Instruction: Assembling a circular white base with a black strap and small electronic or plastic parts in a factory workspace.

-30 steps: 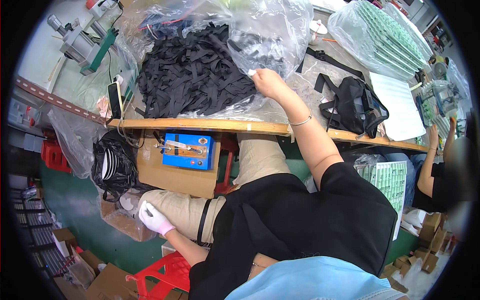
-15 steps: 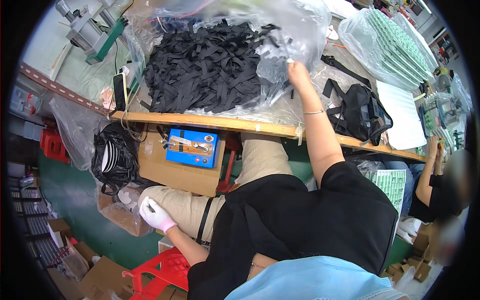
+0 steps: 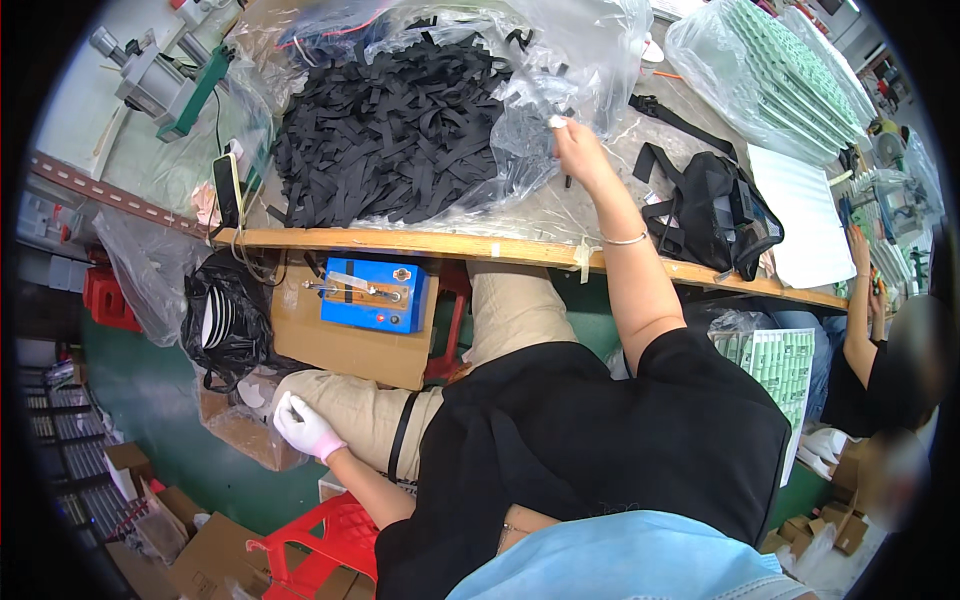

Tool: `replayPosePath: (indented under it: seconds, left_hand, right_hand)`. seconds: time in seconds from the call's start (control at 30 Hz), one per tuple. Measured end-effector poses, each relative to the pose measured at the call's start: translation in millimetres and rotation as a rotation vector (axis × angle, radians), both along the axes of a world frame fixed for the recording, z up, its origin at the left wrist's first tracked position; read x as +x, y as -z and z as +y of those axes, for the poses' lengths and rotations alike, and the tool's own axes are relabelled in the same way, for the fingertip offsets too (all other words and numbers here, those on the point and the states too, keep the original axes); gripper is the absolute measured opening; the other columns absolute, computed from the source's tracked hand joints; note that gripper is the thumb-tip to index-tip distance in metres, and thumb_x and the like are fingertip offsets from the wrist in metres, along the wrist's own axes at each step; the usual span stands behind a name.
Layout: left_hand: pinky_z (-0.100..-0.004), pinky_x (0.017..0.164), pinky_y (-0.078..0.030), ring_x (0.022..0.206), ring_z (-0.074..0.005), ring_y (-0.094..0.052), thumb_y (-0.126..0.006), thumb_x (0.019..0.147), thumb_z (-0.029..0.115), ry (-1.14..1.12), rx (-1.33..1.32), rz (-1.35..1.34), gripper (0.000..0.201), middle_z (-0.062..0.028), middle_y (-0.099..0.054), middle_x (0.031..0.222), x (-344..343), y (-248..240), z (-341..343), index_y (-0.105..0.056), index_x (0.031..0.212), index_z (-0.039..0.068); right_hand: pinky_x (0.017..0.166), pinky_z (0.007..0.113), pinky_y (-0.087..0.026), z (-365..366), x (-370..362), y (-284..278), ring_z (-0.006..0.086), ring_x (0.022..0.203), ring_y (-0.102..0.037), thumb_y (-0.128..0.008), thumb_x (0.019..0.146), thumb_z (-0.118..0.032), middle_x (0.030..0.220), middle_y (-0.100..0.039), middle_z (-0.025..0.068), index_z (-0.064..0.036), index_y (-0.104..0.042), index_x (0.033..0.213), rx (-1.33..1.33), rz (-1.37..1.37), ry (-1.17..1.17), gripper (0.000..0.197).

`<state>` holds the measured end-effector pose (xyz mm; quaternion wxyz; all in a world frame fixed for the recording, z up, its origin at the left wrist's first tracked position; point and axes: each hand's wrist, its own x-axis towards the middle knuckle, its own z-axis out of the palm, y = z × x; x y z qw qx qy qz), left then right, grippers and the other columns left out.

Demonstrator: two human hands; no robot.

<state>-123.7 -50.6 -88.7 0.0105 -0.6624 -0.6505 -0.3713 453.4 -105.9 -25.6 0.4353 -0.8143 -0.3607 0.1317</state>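
Above the bench my right hand [image 3: 580,152] reaches forward, its fingers closed in a pinch at the edge of a crumpled clear plastic bag [image 3: 528,118]. A small white cover sits on one fingertip. Left of that hand, a large heap of short black fabric strips [image 3: 385,150] lies on the plastic. My left hand [image 3: 305,428], in a white glove with a pink cuff, is down beside my knee. Its fingers curl together, and nothing shows in them.
A black strap bag [image 3: 715,215] and a white sheet [image 3: 795,215] lie to the right, below bagged green trays [image 3: 765,80]. A phone [image 3: 227,190] leans at the left. Below the wooden edge [image 3: 400,240] sits a blue box device [image 3: 372,295] on cardboard. A co-worker's arm [image 3: 860,310] is at far right.
My right hand has moved slightly left and the plastic near it has shifted, with its folds changed. The left hand keeps its place by the knee. The co-worker's hands have moved.
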Motion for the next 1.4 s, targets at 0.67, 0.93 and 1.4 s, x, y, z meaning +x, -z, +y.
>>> replayPosePath:
  seconds: [0.67,0.93,1.4]
  left_hand:
    - [-0.0519,0.111,-0.008,0.114,-0.0213,-0.049,-0.063,0.078,0.040,0.687,-0.771,0.694,0.030,-0.0027,-0.063,0.101,73,-31,-68,-0.069,0.089,0.014]
    - [-0.0271,0.072,-0.045,0.081,-0.0102,-0.057,-0.062,0.084,0.015,0.664,-1.182,-0.491,0.010,-0.0014,-0.063,0.078,74,-79,-92,-0.064,0.088,0.007]
    - [-0.0222,0.063,-0.044,0.069,-0.0057,-0.052,-0.059,0.086,0.008,0.409,-1.150,-0.655,0.008,0.0013,-0.057,0.075,-11,-101,-119,-0.059,0.086,0.000]
  right_hand:
    - [0.068,0.028,-0.046,-66,-119,-57,0.0169,0.077,-0.058,-0.056,0.085,-0.009,0.082,-0.061,0.0118,-0.0029,-0.064,0.103,-0.281,0.200,-0.688,0.021]
    - [0.065,0.027,-0.047,-34,-268,9,0.0146,0.072,-0.057,-0.059,0.082,-0.012,0.123,-0.049,0.0126,-0.0030,-0.047,0.129,-0.072,0.536,-1.539,0.049]
    - [0.059,0.020,-0.038,-11,-183,0,0.0034,0.066,-0.044,-0.060,0.087,-0.010,0.071,-0.055,-0.0041,-0.0001,-0.063,0.093,-0.145,0.644,-1.434,0.012]
